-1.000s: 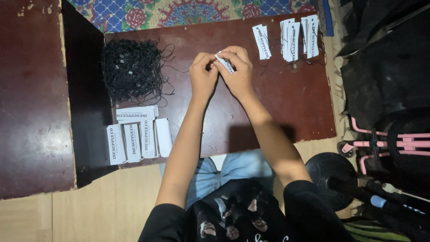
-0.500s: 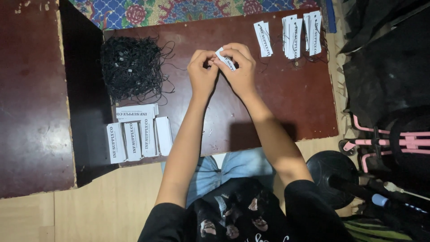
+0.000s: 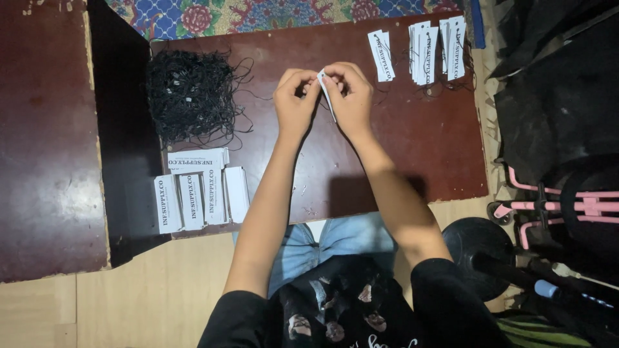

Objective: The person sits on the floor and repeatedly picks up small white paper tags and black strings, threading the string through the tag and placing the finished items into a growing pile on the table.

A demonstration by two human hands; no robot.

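While both hands meet over the desk centre, a small white paper tag sits pinched between them. Left hand: fingers curled shut on the tag's left edge. Right hand: fingers closed on its right side, thumb & forefinger gripping. Tag stands on edge, tilted, lower end toward 5 o'clock. Vs. 0.5 s ago: hands in approx. the same spot, grip unchanged; tag angled slightly steeper, otherwise no shift. Black string pile lies at 9 o'clock from the hands, well apart; loose strands trail toward them. Stacks of blank tags at 7–8 o'clock, near desk's front-left corner. Finished tags w/ strings in three groups at 1–2 o'clock, near the far edge. Whether a string is already through the held tag: cannot tell, too small.
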